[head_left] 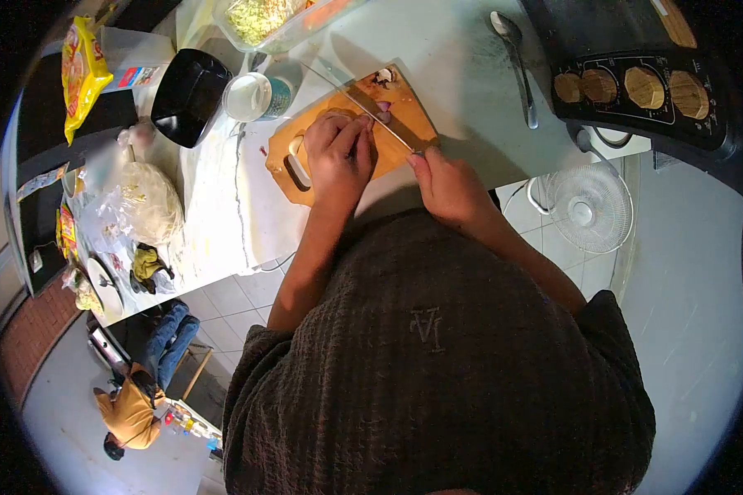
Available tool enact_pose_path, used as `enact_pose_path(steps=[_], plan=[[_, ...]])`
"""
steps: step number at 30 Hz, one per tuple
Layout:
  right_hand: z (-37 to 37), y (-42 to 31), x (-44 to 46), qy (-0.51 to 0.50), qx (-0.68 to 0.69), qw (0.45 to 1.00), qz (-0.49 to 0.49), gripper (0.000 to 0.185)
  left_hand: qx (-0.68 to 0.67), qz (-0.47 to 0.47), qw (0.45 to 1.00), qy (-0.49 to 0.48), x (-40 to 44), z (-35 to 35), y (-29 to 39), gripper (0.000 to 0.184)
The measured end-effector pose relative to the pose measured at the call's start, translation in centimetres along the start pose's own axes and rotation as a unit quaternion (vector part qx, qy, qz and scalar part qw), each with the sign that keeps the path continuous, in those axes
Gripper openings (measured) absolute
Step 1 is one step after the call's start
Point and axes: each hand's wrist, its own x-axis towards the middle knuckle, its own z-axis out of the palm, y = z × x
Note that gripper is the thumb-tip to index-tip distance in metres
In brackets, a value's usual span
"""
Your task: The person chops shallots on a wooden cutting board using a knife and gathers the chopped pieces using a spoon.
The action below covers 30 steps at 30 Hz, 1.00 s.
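Note:
A wooden cutting board lies at an angle near the counter's edge. My right hand is closed around the handle of a knife, whose blade slants up and left across the board. On the board's left part, my left hand is closed, its fingertips beside the blade, pressing a small piece of food that they mostly hide. Purple pieces, perhaps onion, sit just beyond the blade. Whitish and brown scraps rest at the board's far corner.
Left of the board are a clear cup, a black bowl and a plastic bag. A container of shredded vegetables stands behind. To the right are a spoon, a stove and a fan. Another person is lower left.

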Motion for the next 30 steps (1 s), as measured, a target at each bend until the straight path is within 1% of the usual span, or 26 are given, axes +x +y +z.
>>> enact_pose_path(steps=[3,8,13,15,18,21,24,26,30], plan=[[-0.1,-0.2,0.0,-0.002,-0.008,1.0,0.006,0.041,-0.003,0.006,1.0,0.013,-0.1,0.2,-0.2,0.009],[0.3,-0.5,0.7,-0.002,-0.006,1.0,0.016,0.04,-0.017,-0.014,1.0,-0.006,-0.1,0.0,-0.1,0.01],[0.4,-0.3,1.0,0.015,-0.011,1.0,0.012,0.038,0.003,-0.006,1.0,0.012,-0.2,0.0,0.0,0.009],[-0.1,-0.6,0.6,0.009,-0.007,1.0,0.026,0.038,0.007,-0.006,1.0,0.014,-0.3,0.2,0.0,0.009],[-0.3,-0.1,0.1,0.02,0.012,1.0,0.0,0.038,0.01,-0.01,1.0,0.019,-0.5,0.4,-0.4,0.009],[-0.3,-0.2,0.1,0.019,0.037,0.999,-0.003,0.037,-0.012,-0.025,1.0,0.015,-0.6,0.5,-0.3,0.014],[-0.3,-0.2,0.1,0.011,0.016,1.0,-0.011,0.037,-0.005,-0.02,1.0,0.023,-0.4,0.3,-0.1,0.012],[-0.5,-0.5,0.1,0.004,0.017,1.0,-0.009,0.038,0.009,-0.012,1.0,0.017,-0.3,0.3,-0.2,0.008],[-0.6,-0.5,0.1,0.001,0.023,1.0,-0.013,0.041,-0.001,-0.015,1.0,0.017,-0.4,0.5,-0.3,0.011]])
